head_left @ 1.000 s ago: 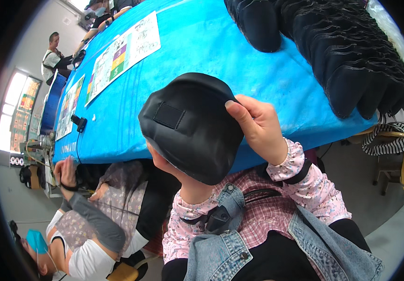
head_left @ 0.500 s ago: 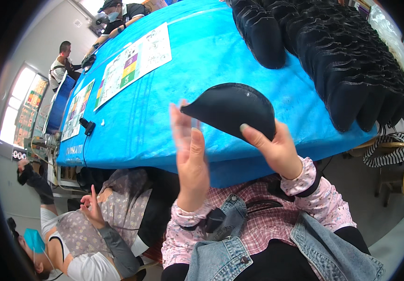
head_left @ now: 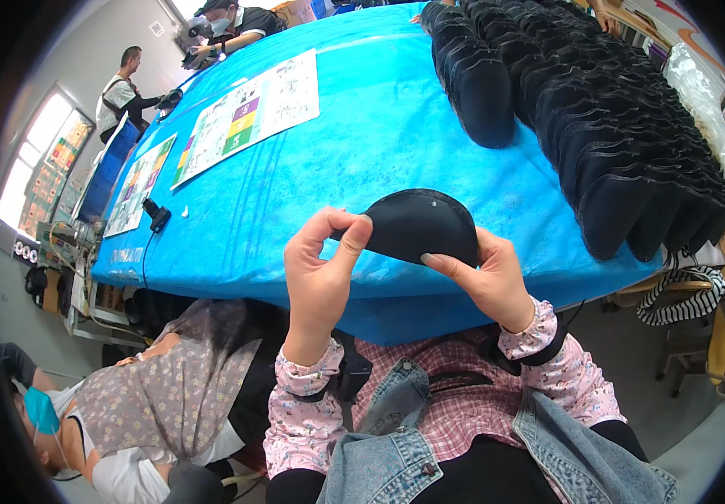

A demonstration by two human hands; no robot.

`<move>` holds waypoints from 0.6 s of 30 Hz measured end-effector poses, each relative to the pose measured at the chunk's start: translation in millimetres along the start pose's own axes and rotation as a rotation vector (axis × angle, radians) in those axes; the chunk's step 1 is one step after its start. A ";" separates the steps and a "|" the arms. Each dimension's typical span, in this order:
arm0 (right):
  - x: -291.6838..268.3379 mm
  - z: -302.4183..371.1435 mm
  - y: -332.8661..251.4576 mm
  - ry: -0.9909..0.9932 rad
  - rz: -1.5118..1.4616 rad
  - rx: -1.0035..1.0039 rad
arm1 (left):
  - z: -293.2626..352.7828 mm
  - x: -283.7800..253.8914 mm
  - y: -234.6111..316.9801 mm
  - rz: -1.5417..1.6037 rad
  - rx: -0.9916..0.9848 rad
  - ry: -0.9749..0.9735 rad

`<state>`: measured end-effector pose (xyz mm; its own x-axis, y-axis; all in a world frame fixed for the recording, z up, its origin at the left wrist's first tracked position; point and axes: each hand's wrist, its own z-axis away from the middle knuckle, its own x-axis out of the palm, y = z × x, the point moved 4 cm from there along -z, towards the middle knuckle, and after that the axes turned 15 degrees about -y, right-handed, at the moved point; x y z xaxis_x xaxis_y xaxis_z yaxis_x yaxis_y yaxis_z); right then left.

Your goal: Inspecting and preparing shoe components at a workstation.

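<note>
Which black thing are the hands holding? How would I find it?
Start at the big blue table. At its near edge, the left hand and right hand pinch one flat, half-round black pad. Unlike the rows of black pads stacked on the table, it is alone and held up.

a: we get bright, even daylight here. main source looks like the window [head_left: 39,160] at far left, blown out to near white.

b: agreed. we see soft glare on the blue table cover [head_left: 362,151], brightest in its upper middle, no hard shadows on top. under the table edge it drops dark fast.

a: heavy fisheye. we see the table edge bowing, and a black vignette ring all round the frame.

b: focus holds in the centre, we read the left hand [head_left: 320,277] and right hand [head_left: 488,281] sharp, no motion blur. the black stacked pieces [head_left: 614,126] crush to near solid black, little surface detail. rim areas go soft and smeared.
</note>
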<state>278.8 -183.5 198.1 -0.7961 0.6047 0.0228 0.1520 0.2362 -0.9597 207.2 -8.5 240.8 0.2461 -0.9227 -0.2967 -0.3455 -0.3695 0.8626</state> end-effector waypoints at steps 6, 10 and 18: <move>-33.5 -21.8 -0.3 0.135 -0.354 -0.022 | 3.6 3.5 -3.9 0.136 -0.009 0.069; -112.1 -68.5 5.0 0.370 -0.622 0.029 | 12.6 16.4 0.5 0.319 -0.073 0.034; -123.0 -20.0 19.5 0.373 -0.659 0.066 | 28.4 19.0 -13.7 0.363 -0.217 -0.071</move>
<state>391.4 -238.0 182.1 -0.4572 0.5743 0.6791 -0.3315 0.5985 -0.7293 190.9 -24.1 211.7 0.0779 -0.9967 0.0207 -0.1978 0.0049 0.9802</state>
